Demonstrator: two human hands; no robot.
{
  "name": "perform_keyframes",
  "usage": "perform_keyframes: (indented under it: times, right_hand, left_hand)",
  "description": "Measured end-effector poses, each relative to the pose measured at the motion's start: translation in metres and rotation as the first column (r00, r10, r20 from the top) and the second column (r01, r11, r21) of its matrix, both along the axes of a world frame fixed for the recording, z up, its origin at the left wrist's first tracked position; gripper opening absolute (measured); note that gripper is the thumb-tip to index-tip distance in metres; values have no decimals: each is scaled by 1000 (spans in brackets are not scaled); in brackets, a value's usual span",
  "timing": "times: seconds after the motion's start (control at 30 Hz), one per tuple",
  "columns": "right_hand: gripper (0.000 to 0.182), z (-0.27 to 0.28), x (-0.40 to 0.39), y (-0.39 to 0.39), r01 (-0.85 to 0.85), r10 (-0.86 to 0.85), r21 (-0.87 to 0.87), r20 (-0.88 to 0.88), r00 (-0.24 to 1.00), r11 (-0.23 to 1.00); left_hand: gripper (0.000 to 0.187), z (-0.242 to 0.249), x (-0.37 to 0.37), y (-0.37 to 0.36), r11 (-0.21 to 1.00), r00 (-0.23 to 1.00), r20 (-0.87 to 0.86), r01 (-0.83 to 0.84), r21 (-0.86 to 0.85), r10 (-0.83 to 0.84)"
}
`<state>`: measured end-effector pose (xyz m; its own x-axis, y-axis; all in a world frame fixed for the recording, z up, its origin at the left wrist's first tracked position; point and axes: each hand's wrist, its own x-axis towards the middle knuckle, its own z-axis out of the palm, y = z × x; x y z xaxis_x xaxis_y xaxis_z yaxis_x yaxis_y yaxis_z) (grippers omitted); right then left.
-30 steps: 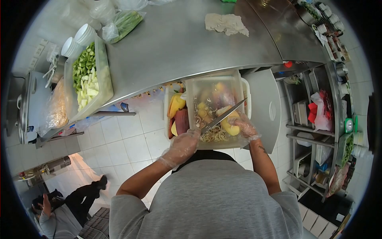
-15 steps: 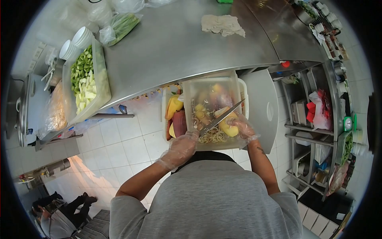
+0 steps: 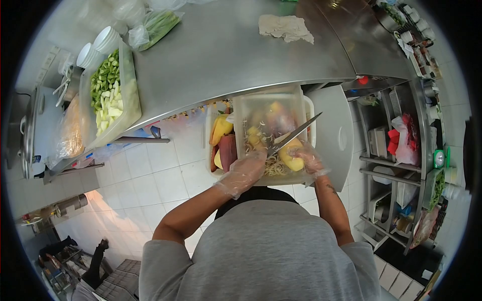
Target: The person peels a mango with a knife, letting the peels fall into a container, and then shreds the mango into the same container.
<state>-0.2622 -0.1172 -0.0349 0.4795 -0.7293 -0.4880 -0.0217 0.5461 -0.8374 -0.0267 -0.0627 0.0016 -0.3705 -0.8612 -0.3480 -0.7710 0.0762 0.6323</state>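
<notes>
My left hand (image 3: 249, 167), in a clear plastic glove, is closed round the handle of a long knife (image 3: 301, 129). The blade points up and to the right, beside a peeled yellow sweet potato (image 3: 289, 155). Gripping the sweet potato from the right is my gloved right hand (image 3: 312, 159). Both hands are over a translucent plastic box (image 3: 240, 113) with thin peelings (image 3: 275, 167) and yellow pieces in it. Left of the box, a white basket (image 3: 207, 133) holds a purple-skinned sweet potato (image 3: 228, 150) and yellow peeled pieces.
A steel counter (image 3: 211, 55) runs across ahead, bearing a tub (image 3: 131, 100) of cut green vegetables, bagged greens (image 3: 159, 30) and a cloth (image 3: 286, 28). Steel shelving (image 3: 389, 173) stands at right. Another person's dark-clothed leg (image 3: 95, 266) shows at lower left.
My left hand and the knife have moved right and slightly up, the blade reaching further past the sweet potato. My right hand keeps its hold. The person at lower left has shifted.
</notes>
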Motion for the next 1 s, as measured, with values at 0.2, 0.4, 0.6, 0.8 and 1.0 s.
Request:
perform_keyframes:
  times: [0.2,0.4,0.6,0.8,1.0]
  right_hand:
    - [73,8,14,17,111,-113,-46,-37,993,993]
    - [75,32,-4,1,141,-140,-19,61,988,990]
    - [78,31,0,-3,161,-161,-31,-11,987,986]
    - [76,29,1,-9,104,-105,-21,-48,993,994]
    - [73,21,3,-6,92,-92,30,-13,996,995]
  left_hand:
    - [18,8,6,-12,997,993,-99,-72,-26,69]
    - [21,22,20,16,998,999,-5,-41,-40,41]
    - [23,46,25,27,998,998,49,40,-43,-37]
    - [22,48,30,32,999,999,32,26,-36,-25]
    - [22,34,34,34,998,999,12,37,-49,-36]
